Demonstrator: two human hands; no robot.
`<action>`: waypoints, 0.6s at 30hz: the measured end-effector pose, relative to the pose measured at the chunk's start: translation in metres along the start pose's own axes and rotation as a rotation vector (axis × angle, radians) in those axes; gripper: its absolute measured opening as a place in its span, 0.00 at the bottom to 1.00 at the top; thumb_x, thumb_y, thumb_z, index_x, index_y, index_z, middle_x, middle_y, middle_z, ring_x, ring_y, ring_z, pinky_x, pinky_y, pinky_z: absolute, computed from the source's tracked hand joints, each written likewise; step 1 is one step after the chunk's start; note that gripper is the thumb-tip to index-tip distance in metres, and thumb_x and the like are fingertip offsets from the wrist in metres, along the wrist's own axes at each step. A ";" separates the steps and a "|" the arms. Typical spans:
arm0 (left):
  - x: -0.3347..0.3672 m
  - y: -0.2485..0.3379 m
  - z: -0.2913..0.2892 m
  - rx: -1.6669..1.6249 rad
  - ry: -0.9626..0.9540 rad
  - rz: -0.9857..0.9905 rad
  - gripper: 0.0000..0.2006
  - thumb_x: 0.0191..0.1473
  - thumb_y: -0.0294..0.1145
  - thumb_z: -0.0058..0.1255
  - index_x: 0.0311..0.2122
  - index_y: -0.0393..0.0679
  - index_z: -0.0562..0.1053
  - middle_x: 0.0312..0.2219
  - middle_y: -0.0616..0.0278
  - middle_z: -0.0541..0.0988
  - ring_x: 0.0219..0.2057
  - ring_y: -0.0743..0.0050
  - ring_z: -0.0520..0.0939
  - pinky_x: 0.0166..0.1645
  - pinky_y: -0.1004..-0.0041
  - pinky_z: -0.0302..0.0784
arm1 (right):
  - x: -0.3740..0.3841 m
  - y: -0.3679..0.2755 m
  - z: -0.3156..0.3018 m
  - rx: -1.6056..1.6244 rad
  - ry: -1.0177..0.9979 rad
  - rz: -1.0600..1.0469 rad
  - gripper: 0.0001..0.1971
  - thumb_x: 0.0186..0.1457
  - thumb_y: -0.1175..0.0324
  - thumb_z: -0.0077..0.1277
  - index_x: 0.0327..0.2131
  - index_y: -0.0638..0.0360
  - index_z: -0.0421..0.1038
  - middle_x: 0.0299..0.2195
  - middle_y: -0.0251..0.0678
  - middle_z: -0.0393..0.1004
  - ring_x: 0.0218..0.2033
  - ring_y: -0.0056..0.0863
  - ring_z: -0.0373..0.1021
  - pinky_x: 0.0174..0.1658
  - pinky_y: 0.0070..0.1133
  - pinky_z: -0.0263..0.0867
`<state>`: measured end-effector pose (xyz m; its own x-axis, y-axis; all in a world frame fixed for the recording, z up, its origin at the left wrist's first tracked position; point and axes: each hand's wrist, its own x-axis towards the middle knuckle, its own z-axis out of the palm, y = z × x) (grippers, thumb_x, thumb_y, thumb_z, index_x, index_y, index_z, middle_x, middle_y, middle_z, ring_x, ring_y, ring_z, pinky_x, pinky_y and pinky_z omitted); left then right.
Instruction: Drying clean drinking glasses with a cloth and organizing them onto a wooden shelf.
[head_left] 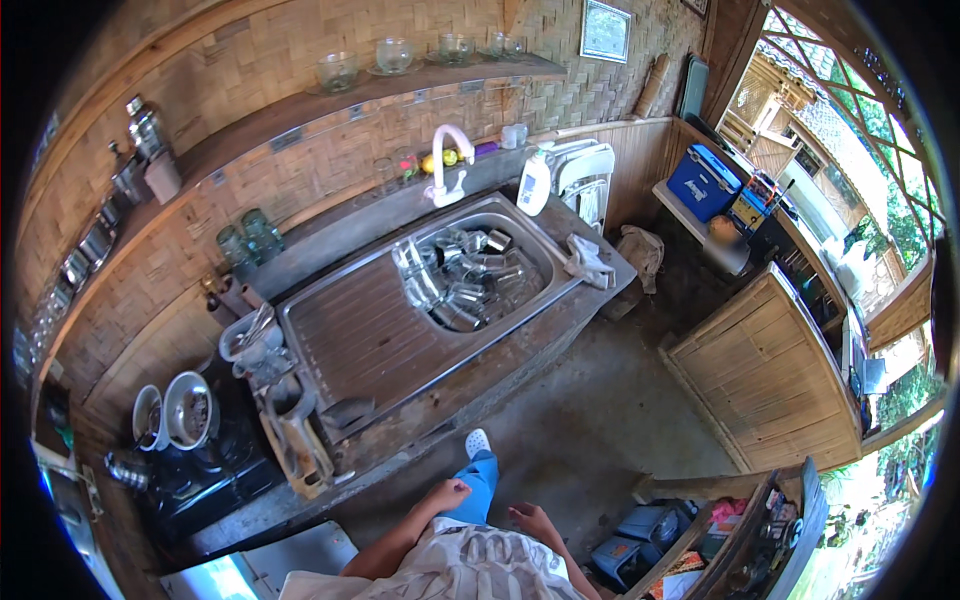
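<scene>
My left hand [447, 496] hangs in front of my body above the blue trouser leg [483, 480], fingers curled in, with nothing seen in it. To its right, my right hand [530, 518] is held low with its fingers loosely apart, holding nothing. Both hands are away from the counter. Ahead of me is a steel sink [400, 352] with a ribbed drainboard on its left. Its basin holds a heap of glasses and metal cups [465, 275]. A pale tap [440, 170] stands behind the basin, and a white bottle [534, 183] is at the back right corner.
A crumpled cloth [590, 262] lies at the counter's right end. A utensil holder [252, 335] stands left of the drainboard, near a black stove [205, 475] with two metal pots. Glass cups line the wall shelf [300, 115]. Right are a bamboo cabinet [775, 375] and blue cooler [704, 182].
</scene>
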<state>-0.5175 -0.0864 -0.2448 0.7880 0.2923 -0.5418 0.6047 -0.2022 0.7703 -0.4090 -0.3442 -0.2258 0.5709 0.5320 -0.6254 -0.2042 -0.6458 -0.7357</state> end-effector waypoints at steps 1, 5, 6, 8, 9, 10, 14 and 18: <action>0.025 -0.014 0.000 0.018 0.015 -0.022 0.15 0.57 0.47 0.53 0.40 0.47 0.79 0.39 0.50 0.82 0.44 0.54 0.83 0.49 0.63 0.77 | 0.004 -0.024 -0.016 0.013 -0.066 0.154 0.22 0.57 0.54 0.57 0.45 0.63 0.77 0.38 0.40 0.81 0.39 0.29 0.77 0.43 0.29 0.73; 0.089 0.081 -0.012 0.120 -0.062 0.040 0.17 0.56 0.47 0.55 0.41 0.44 0.78 0.40 0.50 0.82 0.44 0.57 0.83 0.49 0.65 0.76 | 0.056 0.023 -0.087 -0.115 0.112 0.163 0.22 0.58 0.52 0.54 0.43 0.64 0.78 0.36 0.48 0.81 0.38 0.36 0.78 0.43 0.29 0.71; 0.104 0.087 -0.016 0.113 -0.050 0.034 0.17 0.56 0.47 0.55 0.41 0.44 0.78 0.40 0.50 0.82 0.44 0.57 0.83 0.49 0.65 0.76 | 0.071 0.002 -0.103 -0.125 0.101 0.157 0.22 0.58 0.52 0.54 0.43 0.64 0.78 0.36 0.48 0.81 0.38 0.36 0.78 0.43 0.29 0.71; 0.136 0.105 -0.020 -0.012 -0.097 0.173 0.18 0.56 0.46 0.56 0.42 0.41 0.76 0.39 0.51 0.82 0.44 0.60 0.82 0.50 0.66 0.76 | 0.097 -0.025 -0.138 -0.250 0.036 0.169 0.21 0.57 0.53 0.55 0.42 0.63 0.78 0.37 0.48 0.81 0.40 0.36 0.78 0.44 0.29 0.71; 0.150 0.115 -0.021 -0.025 -0.170 0.170 0.20 0.57 0.47 0.56 0.44 0.39 0.76 0.40 0.54 0.82 0.45 0.63 0.81 0.51 0.66 0.75 | 0.115 -0.034 -0.150 -0.289 0.095 0.103 0.22 0.58 0.53 0.55 0.44 0.65 0.77 0.33 0.41 0.81 0.31 0.27 0.76 0.36 0.27 0.71; 0.159 0.134 -0.023 -0.029 -0.177 0.167 0.20 0.57 0.47 0.56 0.44 0.39 0.76 0.40 0.54 0.82 0.45 0.63 0.81 0.51 0.66 0.75 | 0.124 -0.040 -0.161 -0.290 0.095 0.111 0.22 0.58 0.53 0.55 0.44 0.65 0.77 0.33 0.41 0.81 0.31 0.27 0.76 0.36 0.27 0.71; 0.150 0.204 -0.050 -0.158 -0.288 0.200 0.17 0.62 0.44 0.52 0.46 0.39 0.75 0.41 0.57 0.81 0.44 0.69 0.80 0.52 0.70 0.73 | 0.167 -0.139 -0.187 -0.064 0.226 0.009 0.18 0.60 0.56 0.54 0.40 0.65 0.77 0.31 0.38 0.81 0.30 0.24 0.75 0.33 0.22 0.70; 0.141 0.245 -0.080 -0.391 -0.253 0.210 0.17 0.63 0.39 0.51 0.51 0.38 0.73 0.43 0.59 0.80 0.47 0.73 0.78 0.52 0.72 0.73 | 0.198 -0.229 -0.195 -0.044 0.040 -0.325 0.16 0.62 0.59 0.52 0.37 0.67 0.76 0.28 0.36 0.80 0.29 0.21 0.75 0.31 0.20 0.70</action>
<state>-0.2677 -0.0205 -0.1055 0.9205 0.0372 -0.3889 0.3800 0.1466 0.9133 -0.0935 -0.1975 -0.1304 0.6318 0.6925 -0.3482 0.0277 -0.4691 -0.8827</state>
